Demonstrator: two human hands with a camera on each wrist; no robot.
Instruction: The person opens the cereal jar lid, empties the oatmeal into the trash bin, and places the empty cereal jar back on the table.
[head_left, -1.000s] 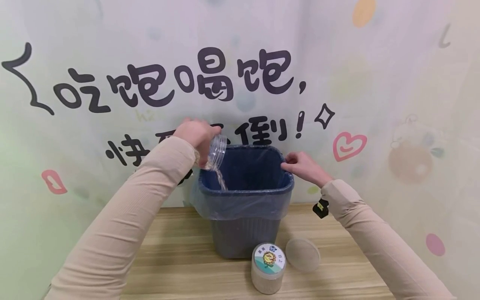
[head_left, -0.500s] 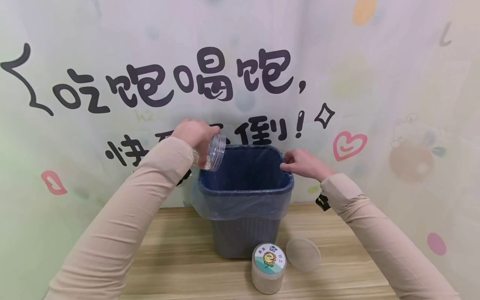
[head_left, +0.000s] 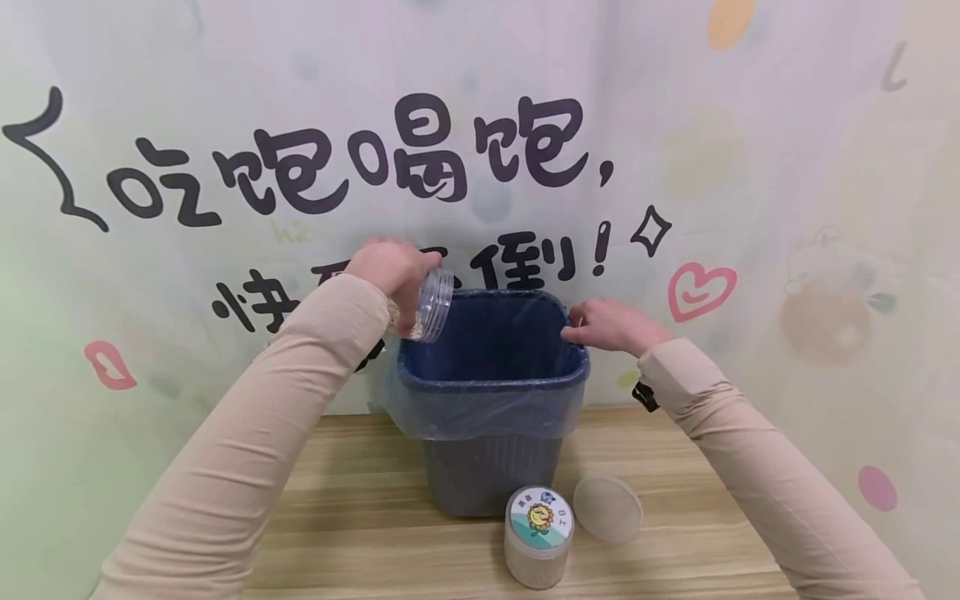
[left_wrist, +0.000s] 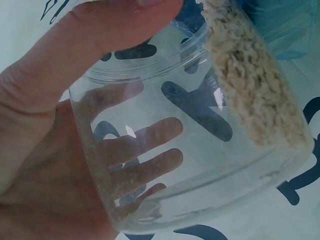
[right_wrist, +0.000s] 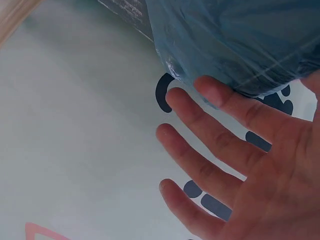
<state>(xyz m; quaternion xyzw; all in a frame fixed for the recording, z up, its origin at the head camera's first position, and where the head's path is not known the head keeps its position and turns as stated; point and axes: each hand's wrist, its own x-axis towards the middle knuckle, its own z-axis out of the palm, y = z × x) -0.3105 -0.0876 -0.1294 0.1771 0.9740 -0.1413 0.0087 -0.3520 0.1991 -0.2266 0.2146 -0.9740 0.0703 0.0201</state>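
My left hand (head_left: 392, 271) grips a clear plastic jar (head_left: 435, 302), tilted with its mouth over the left rim of a blue trash can (head_left: 489, 477). Rolled oats (left_wrist: 255, 75) lie along the jar's lower side up to its mouth in the left wrist view. A thin translucent bag (head_left: 487, 410) lines the can and folds down outside its rim. At the can's right rim, my right hand (head_left: 611, 323) holds the edge between thumb and index finger. Its other fingers spread loosely outside the bag in the right wrist view.
On the wooden table (head_left: 337, 500), a closed jar (head_left: 536, 565) with a flower label on its lid stands in front of the can. A loose translucent lid (head_left: 609, 508) lies to its right. Behind hangs a printed backdrop (head_left: 480, 50) with black lettering.
One second ago a stream of oats fell from the jar into the can; now no stream shows. The right forearm has risen slightly, while the jar and can have hardly moved.
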